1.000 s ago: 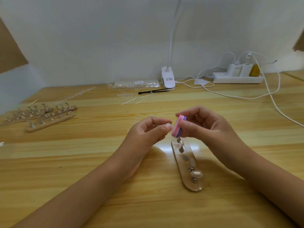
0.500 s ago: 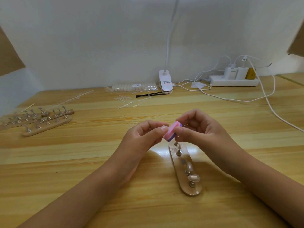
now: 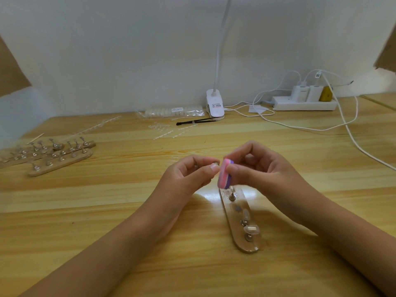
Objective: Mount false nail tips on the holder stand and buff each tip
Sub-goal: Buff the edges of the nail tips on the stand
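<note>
My left hand point(image 3: 188, 179) pinches a small clear nail tip point(image 3: 215, 165) between thumb and forefinger, just above the table's middle. My right hand point(image 3: 261, 170) grips a pink and purple buffer block point(image 3: 224, 174), whose face lies against the tip. Right below the block a wooden holder stand point(image 3: 241, 219) lies on the table, running toward me. It carries metal pegs, two of them with clear tips point(image 3: 251, 228) mounted near its close end.
More wooden holder stands point(image 3: 57, 156) with bare pegs lie at the far left. A bag of nail tips point(image 3: 173, 111), loose clear strips point(image 3: 162, 130), a black tool point(image 3: 195, 122), a clip lamp point(image 3: 215, 106) and a power strip point(image 3: 304, 103) with white cables point(image 3: 351, 133) line the back.
The buffer block has shifted up and down against the tip in my left hand, tilting from slanted to nearly upright. Both hands stay above the stand's far end.
</note>
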Action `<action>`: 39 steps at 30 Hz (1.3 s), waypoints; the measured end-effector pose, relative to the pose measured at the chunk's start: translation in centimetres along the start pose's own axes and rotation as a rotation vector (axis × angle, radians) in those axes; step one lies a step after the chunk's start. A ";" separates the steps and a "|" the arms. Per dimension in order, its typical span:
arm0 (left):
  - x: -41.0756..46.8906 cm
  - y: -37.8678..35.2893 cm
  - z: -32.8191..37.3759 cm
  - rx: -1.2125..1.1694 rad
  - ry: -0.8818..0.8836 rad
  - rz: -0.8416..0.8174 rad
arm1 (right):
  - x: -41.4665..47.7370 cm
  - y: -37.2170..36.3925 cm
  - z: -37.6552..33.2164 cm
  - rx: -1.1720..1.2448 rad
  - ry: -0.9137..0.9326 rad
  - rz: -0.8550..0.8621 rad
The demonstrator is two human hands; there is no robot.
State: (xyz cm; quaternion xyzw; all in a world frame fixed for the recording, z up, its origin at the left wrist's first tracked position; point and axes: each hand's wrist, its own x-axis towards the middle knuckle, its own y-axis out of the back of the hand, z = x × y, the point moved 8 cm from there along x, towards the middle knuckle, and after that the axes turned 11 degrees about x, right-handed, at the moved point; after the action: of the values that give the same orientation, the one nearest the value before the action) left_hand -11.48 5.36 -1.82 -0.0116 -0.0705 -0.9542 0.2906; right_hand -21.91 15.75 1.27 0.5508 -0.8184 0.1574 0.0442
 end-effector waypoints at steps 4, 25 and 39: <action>0.0 0.2 -0.1 0.001 0.018 0.026 | 0.0 0.6 -0.1 0.009 0.021 0.058; 0.1 0.3 -0.2 -0.007 0.031 0.025 | 0.0 0.8 0.0 0.032 0.030 0.097; 0.2 0.4 -0.4 -0.001 0.008 0.013 | 0.0 0.8 -0.2 0.079 0.051 0.107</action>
State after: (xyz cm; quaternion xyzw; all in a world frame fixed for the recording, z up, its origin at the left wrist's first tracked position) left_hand -11.45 4.82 -2.14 -0.0084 -0.0687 -0.9523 0.2972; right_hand -22.69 16.10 1.29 0.5035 -0.8384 0.2056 0.0349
